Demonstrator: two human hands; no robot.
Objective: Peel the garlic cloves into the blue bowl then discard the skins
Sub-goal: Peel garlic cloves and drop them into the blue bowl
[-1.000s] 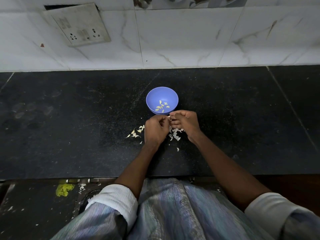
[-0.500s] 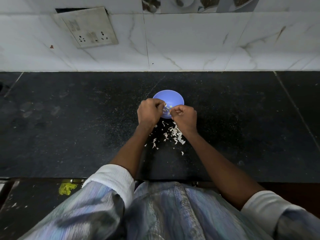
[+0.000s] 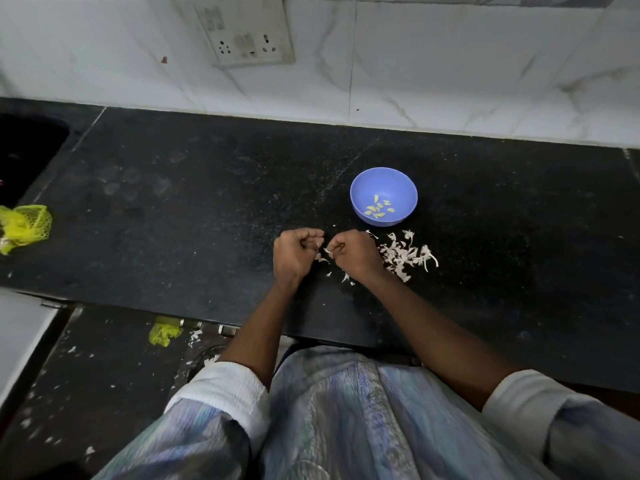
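The blue bowl [image 3: 398,181] stands on the black counter [image 3: 207,202] and holds several peeled yellowish cloves [image 3: 378,209]. A heap of white garlic skins [image 3: 410,254] lies just in front of the bowl, to the right of my hands. My left hand [image 3: 296,256] and my right hand [image 3: 355,256] sit side by side on the counter, in front and to the left of the bowl, both with curled fingers. Between their fingertips is a small garlic clove with pale skin [image 3: 323,249]; both hands pinch it. More skin bits [image 3: 346,277] lie under my right wrist.
A yellow mesh bag [image 3: 24,226] lies at the counter's left end beside a dark sink [image 3: 27,150]. A wall socket [image 3: 249,32] sits on the marble backsplash. A yellow scrap [image 3: 164,334] and skin flakes lie on the floor below the counter's front edge.
My hands have come back from over the bowl to the counter in front of it. The view has swung left, so the bowl now lies to the right.
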